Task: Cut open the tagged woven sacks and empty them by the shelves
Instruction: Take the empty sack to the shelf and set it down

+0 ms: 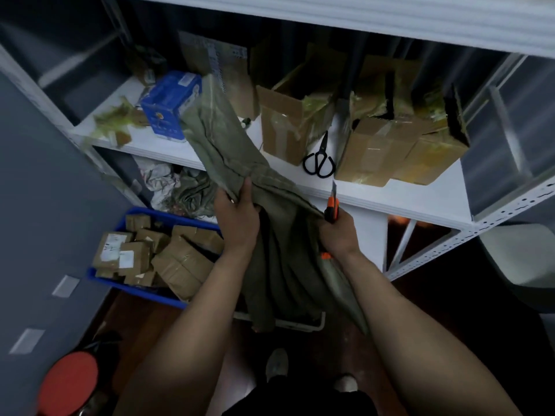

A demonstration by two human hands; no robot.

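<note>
We look through one wide head-worn camera, facing forward and steeply down, close to the white shelf (390,195) with the floor (450,310) below us.

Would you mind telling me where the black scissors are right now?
In the head view, the black scissors lie on the white shelf, right of centre, between an open cardboard box on their left and taped cardboard boxes on their right.
</note>
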